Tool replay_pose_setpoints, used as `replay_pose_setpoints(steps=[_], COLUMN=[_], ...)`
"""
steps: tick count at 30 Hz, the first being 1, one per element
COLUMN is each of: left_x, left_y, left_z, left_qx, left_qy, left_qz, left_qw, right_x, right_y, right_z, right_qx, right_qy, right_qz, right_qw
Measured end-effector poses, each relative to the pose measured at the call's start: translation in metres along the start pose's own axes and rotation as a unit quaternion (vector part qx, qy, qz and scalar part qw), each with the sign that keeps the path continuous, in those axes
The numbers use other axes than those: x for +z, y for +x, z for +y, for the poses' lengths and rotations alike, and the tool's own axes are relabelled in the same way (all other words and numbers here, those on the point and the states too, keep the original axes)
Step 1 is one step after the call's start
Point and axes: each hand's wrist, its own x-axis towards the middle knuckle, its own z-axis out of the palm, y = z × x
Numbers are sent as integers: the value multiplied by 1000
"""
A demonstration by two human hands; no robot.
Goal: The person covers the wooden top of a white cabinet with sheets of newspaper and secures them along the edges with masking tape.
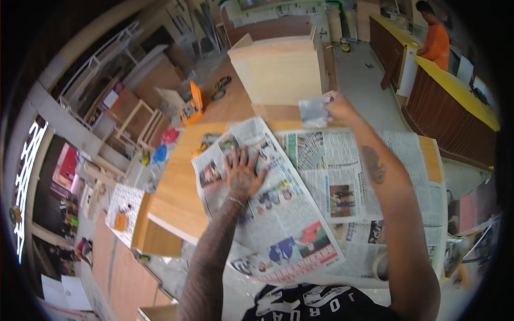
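Observation:
My left hand [243,179] lies flat with fingers spread on a slanted newspaper sheet [284,222] near the middle. Farther out and to the right, my right hand [339,108] pinches the edge of a flat grey rectangular piece [312,113] above the table's far edge. Whether that piece is a scraper or a stiff sheet I cannot tell. Beneath my right arm, more newspaper [342,155] covers the right part of the wooden tabletop [179,206]. A roll of tape [379,266] rests on the paper at the near right, partly hidden by my arm.
Just beyond the table stands a pale wooden cabinet [278,69]. An open orange toolbox [193,107] sits to its left. Yellow-topped counters [455,95] stand at the right, with a person in orange [437,45] behind them. A white-topped unit [123,208] adjoins the left side.

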Motion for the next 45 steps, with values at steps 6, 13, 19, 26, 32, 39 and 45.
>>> replay_pose_setpoints(steps=[6, 13, 19, 26, 32, 39, 45], left_x=[8, -20, -64, -31, 6, 4, -14], left_y=[-7, -15, -50, -48, -63, -42, -28], left_z=[-5, 2, -108, -181, -244, -272, -269], left_qx=[-6, -39, -307, -440, -346, -228, -201], left_qy=[4, 3, -181, -536, -716, -830, -824], left_qz=[12, 125, 146, 4, -35, -55, -55], left_qw=[1000, 991, 923, 721, 606, 505, 526], right_x=[-67, -135, -97, 9, 89, 91, 34], right_y=[-70, -119, -259, -377, -402, -368, -303], right_z=[6, 78, 16, 21, 49, 73, -5], right_qx=[-1, -190, -64, -34, -81, 20, -59], right_qy=[-210, -462, -411, -488, -491, -322, -318], right_qz=[-232, 67, -143, -167, -50, 36, 168], right_qw=[950, 864, 898, 856, 866, 946, 931])
